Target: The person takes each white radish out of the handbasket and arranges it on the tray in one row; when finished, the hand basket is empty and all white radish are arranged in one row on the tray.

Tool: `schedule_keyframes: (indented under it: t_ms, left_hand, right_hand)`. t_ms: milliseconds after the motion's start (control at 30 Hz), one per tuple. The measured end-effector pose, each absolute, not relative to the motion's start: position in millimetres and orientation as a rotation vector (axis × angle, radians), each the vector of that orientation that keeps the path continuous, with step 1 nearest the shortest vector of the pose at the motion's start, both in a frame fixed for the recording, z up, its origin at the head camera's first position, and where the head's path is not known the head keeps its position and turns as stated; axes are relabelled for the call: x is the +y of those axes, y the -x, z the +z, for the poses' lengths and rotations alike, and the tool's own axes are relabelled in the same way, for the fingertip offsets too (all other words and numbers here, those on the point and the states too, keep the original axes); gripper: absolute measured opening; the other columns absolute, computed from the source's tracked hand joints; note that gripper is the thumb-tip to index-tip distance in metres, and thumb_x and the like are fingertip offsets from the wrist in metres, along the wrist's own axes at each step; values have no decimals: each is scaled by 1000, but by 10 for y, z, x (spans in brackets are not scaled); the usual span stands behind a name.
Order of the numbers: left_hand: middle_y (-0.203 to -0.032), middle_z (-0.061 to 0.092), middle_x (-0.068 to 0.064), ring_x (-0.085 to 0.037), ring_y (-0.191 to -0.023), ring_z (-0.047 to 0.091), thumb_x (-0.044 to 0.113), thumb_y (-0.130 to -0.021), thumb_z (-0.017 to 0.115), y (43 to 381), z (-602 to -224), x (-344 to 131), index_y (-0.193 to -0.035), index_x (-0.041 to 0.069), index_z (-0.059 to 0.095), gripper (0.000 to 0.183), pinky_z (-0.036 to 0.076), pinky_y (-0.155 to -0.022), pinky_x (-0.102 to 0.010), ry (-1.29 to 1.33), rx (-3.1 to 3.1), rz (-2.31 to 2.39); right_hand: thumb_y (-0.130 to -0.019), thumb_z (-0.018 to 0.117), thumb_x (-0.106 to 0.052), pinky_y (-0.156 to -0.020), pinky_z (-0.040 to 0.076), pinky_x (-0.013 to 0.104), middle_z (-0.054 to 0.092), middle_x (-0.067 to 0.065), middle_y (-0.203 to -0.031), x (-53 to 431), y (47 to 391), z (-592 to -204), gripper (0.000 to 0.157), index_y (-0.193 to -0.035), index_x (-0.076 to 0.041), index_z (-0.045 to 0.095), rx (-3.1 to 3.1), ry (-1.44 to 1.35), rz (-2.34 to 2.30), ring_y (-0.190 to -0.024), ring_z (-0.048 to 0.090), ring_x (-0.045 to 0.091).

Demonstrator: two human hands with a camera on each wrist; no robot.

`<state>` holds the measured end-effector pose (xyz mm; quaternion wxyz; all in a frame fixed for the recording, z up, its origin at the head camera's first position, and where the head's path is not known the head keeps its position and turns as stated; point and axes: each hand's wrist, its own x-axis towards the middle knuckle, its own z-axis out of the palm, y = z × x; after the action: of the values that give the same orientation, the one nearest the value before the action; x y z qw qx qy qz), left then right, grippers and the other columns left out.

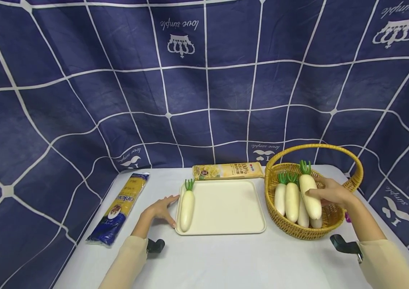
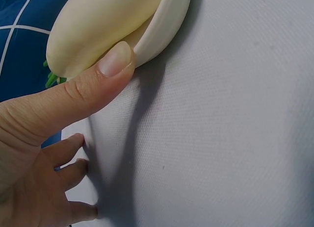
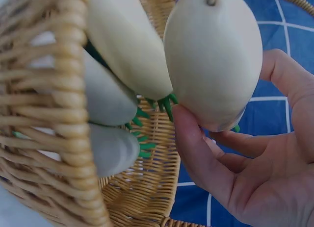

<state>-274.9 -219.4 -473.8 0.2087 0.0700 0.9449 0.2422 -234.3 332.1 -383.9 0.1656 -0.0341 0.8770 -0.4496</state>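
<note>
My right hand (image 1: 329,192) pinches a white radish (image 1: 310,196) with green leaf stubs between thumb and fingers, over the wicker basket (image 1: 305,235). Several more white radishes (image 1: 292,202) lie in that basket, leaf ends toward its far side. In the right wrist view, the thumb presses one side of the held radish (image 3: 213,60) and fingers are behind it. My left hand (image 1: 160,209) is at the left edge of a cream tray (image 1: 226,206), fingers spread, thumb touching its rim. One white radish (image 1: 187,210) lies lengthwise along the tray's left side.
A yellow noodle packet (image 1: 227,171) lies behind the tray. To the left is a blue and yellow pasta packet (image 1: 118,210). The basket's tall handle (image 1: 314,146) arches over its far side. A blue checked cloth (image 1: 190,88) hangs around the white table (image 1: 219,261).
</note>
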Motion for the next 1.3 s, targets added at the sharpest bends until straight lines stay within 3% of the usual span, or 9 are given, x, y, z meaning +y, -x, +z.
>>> schedule_keyframes:
  t_ms: [533,1300]
  left_hand:
    - [-151,26,-22,-47,-138,18,24,-50,91,2691,-4748,-2221,-146,14,35,113,14,-109,-66,-238,2649,684]
    - [-151,26,-23,-48,-137,18,25,-50,91,2703,-4711,-2203,-146,14,35,112,15,-109,-66,-255,2656,668]
  right_hand:
    - [-86,62,-18,-67,58,40,59,24,-101,3123,1850,-3896,80,-139,18,15,2540,132,-1354,-83,63,25]
    - [-83,64,-12,-62,58,38,54,18,-97,2799,1515,-4004,79,-139,17,17,2388,216,-1459,-80,60,23]
